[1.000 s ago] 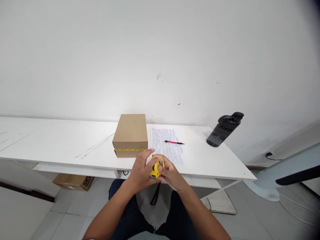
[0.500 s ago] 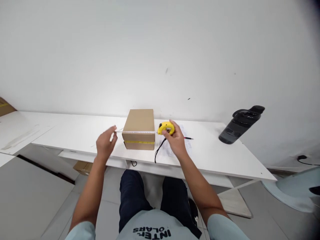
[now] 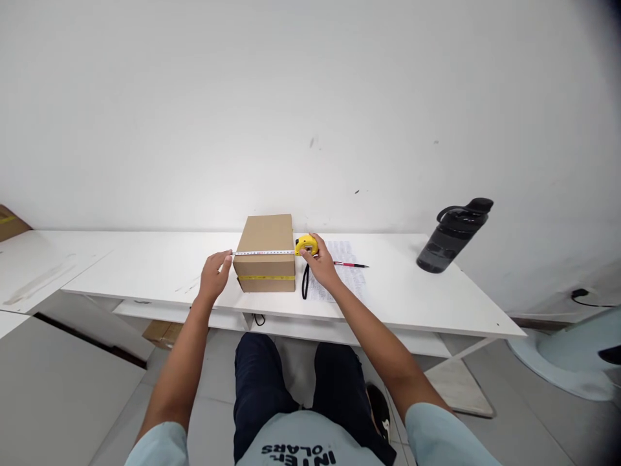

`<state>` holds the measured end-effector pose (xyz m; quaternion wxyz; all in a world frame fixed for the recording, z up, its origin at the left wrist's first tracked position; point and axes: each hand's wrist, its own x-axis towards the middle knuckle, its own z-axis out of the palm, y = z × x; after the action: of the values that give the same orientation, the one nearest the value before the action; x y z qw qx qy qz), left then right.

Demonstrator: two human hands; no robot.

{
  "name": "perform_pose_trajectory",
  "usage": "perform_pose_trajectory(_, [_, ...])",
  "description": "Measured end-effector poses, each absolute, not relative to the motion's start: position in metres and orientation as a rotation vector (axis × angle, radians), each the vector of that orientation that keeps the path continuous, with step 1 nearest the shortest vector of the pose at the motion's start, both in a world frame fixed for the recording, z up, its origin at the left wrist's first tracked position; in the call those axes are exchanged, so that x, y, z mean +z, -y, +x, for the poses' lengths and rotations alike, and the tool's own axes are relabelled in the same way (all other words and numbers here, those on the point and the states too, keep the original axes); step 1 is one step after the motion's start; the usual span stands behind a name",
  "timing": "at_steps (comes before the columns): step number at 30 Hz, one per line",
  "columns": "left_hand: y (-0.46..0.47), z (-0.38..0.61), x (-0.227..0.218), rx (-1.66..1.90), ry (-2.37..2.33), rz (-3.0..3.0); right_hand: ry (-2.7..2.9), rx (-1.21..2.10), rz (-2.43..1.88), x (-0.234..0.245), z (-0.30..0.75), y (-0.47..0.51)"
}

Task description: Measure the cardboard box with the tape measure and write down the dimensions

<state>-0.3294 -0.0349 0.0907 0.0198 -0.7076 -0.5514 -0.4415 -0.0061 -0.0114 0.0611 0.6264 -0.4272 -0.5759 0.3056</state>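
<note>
A closed cardboard box (image 3: pixel 268 234) with a yellow strip along its front stands on the white desk (image 3: pixel 160 259). The white blade of a tape measure (image 3: pixel 306 244) stretches across the top of the box near its front edge. At the box's left side my left hand (image 3: pixel 216 273) pinches the blade's end. My right hand (image 3: pixel 324 262) grips the yellow tape case by the right edge of the box. From the case a black wrist strap (image 3: pixel 305 282) hangs down onto the desk.
Right of the box lie a written sheet of paper (image 3: pixel 347 285) and a red and black pen (image 3: pixel 356 265). Further right stands a dark bottle (image 3: pixel 449 239). Another cardboard box (image 3: pixel 10 223) sits at the far left; one more (image 3: pixel 162 332) is below the desk.
The tape case has come left, close against the box's right edge, and the blade now lies lower across the top. My left hand has moved slightly right, towards the box.
</note>
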Motion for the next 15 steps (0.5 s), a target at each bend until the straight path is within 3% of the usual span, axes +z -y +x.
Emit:
perform_pose_trajectory(7, [0.04, -0.304, 0.08, -1.4, 1.732, -2.208, 1.339, 0.714, -0.985, 0.061, -0.008, 0.013])
perform_pose_trajectory(15, [0.051, -0.299, 0.075, -1.684, 1.89, -2.195, 1.339, 0.677, -0.984, 0.057, -0.011, 0.013])
